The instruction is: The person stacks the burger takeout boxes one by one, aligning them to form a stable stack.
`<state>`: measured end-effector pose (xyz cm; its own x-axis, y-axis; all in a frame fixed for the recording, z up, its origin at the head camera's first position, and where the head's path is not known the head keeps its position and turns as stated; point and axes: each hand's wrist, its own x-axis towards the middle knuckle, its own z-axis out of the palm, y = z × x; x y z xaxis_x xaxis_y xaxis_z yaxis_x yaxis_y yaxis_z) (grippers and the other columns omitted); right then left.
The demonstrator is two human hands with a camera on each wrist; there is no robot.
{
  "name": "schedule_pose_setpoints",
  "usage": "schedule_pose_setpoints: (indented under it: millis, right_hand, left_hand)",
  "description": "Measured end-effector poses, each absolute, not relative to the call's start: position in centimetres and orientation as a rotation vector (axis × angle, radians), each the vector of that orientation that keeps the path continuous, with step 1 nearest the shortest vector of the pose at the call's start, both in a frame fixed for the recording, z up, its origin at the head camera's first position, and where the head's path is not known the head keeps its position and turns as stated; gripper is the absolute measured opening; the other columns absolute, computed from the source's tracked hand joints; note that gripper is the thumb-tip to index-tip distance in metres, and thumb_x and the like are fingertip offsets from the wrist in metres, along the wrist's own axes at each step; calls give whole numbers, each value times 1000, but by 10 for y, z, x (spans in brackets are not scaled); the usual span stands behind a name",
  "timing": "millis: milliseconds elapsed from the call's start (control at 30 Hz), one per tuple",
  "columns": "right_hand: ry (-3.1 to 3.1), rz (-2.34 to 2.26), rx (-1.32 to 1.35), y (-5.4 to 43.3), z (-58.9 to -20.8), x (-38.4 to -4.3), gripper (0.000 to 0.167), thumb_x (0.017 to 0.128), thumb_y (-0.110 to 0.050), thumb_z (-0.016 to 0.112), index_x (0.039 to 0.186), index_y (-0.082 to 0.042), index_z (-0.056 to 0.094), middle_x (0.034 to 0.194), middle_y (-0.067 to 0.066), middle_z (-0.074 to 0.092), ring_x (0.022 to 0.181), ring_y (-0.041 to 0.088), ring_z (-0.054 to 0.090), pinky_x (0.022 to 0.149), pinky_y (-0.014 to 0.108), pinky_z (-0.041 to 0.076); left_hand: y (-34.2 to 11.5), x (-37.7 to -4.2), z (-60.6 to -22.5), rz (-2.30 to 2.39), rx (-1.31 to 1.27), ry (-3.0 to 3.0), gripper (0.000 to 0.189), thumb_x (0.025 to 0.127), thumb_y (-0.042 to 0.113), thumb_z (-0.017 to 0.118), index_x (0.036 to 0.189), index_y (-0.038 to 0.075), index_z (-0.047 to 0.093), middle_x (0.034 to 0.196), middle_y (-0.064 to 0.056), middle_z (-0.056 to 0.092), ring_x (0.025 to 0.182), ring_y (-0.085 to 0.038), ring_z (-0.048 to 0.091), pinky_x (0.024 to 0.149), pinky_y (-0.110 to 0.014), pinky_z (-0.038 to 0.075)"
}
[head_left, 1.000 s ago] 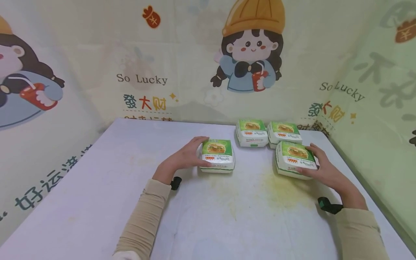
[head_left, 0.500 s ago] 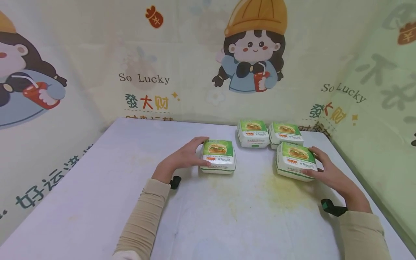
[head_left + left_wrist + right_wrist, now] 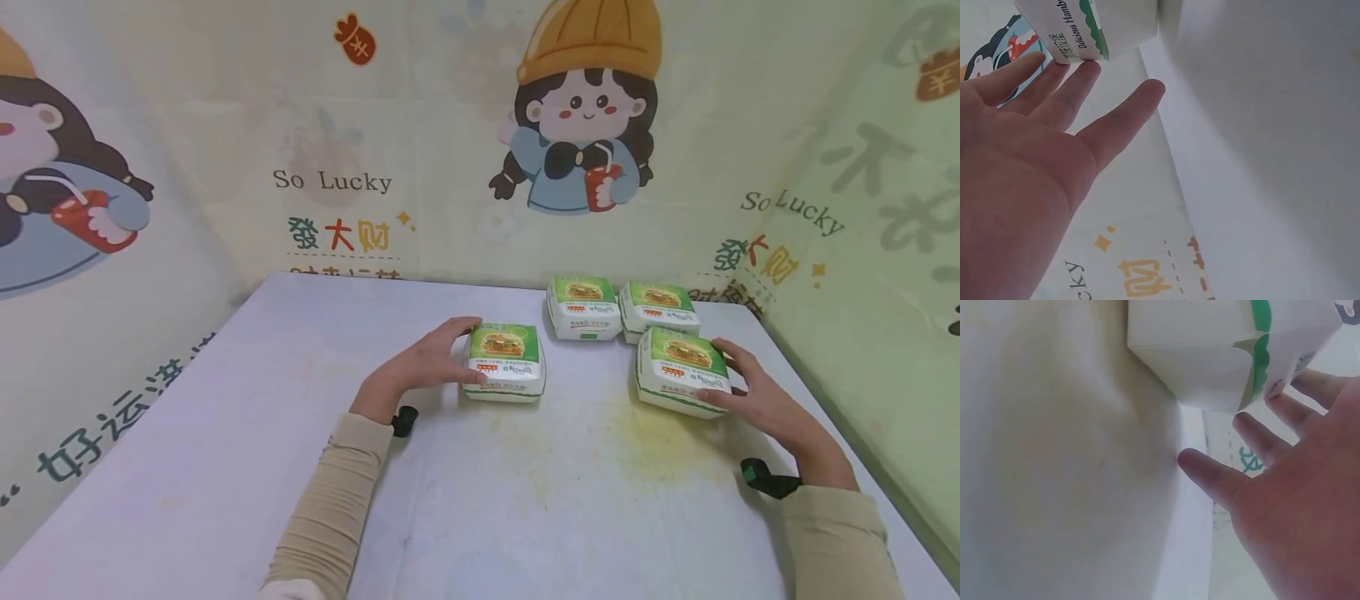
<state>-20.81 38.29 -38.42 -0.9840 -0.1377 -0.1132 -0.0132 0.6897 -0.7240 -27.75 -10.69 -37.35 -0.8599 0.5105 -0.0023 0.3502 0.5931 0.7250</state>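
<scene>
In the head view, my left hand [image 3: 420, 358] holds the left side of a hamburger box [image 3: 506, 362], thumb at the front and fingers at the back. The lid is green and white with a burger picture. My right hand [image 3: 765, 408] grips another such box [image 3: 681, 372] by its right side, thumb in front, fingers behind. That box is turned slightly. In the left wrist view, fingertips meet the wall of the held box [image 3: 1085, 28]. The right wrist view shows fingertips at the edge of the other box [image 3: 1197, 356].
Two more hamburger boxes, one [image 3: 583, 308] on the left and one [image 3: 658, 310] on the right, stand side by side at the table's back edge. The white table [image 3: 525, 500] has yellowish stains. A printed cloth [image 3: 435, 150] hangs behind and along the sides.
Both hands keep their hold on the boxes. The right hand and thumb have shifted slightly right on its box; the view itself has moved a little. The boxes look nearly unmoved.
</scene>
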Motion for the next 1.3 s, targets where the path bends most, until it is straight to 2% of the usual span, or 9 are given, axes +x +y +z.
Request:
schedule_pose_setpoints:
  millis: [333, 567, 867, 1300]
  right_hand:
    - [2730, -1170, -126, 381, -384, -210, 102, 95, -40, 63, 159, -15, -12, 162, 30, -10, 144, 60, 2, 104, 80, 20]
    - [2750, -1193, -133, 377, -380, -210, 100, 94, -38, 66, 159, -7, -4, 162, 31, 0, 143, 61, 9, 105, 79, 22]
    - [2783, -1252, -214, 367, -375, -211, 98, 92, -32, 70, 159, -10, 1, 161, 28, 7, 143, 50, 15, 109, 75, 22]
    - [2839, -1257, -324, 334, -356, -218, 97, 91, -33, 71, 159, -13, 7, 161, 24, 12, 143, 48, 19, 108, 72, 27]
  left_hand:
    - [-107, -278, -373, 1132, 694, 2599, 97, 78, 40, 83, 155, 16, 29, 158, -3, 35, 146, -22, 33, 122, -48, 27]
    - [-107, -276, -372, 1137, 685, 2591, 97, 79, 39, 82, 156, 15, 28, 158, -4, 34, 146, -23, 33, 122, -49, 26]
    - [-108, -274, -372, 1143, 682, 2582, 96, 79, 38, 82, 156, 15, 28, 158, -3, 34, 147, -24, 32, 122, -47, 26]
    - [-107, -275, -373, 1114, 698, 2592, 95, 80, 37, 82, 155, 14, 29, 158, -4, 34, 146, -24, 34, 122, -47, 27]
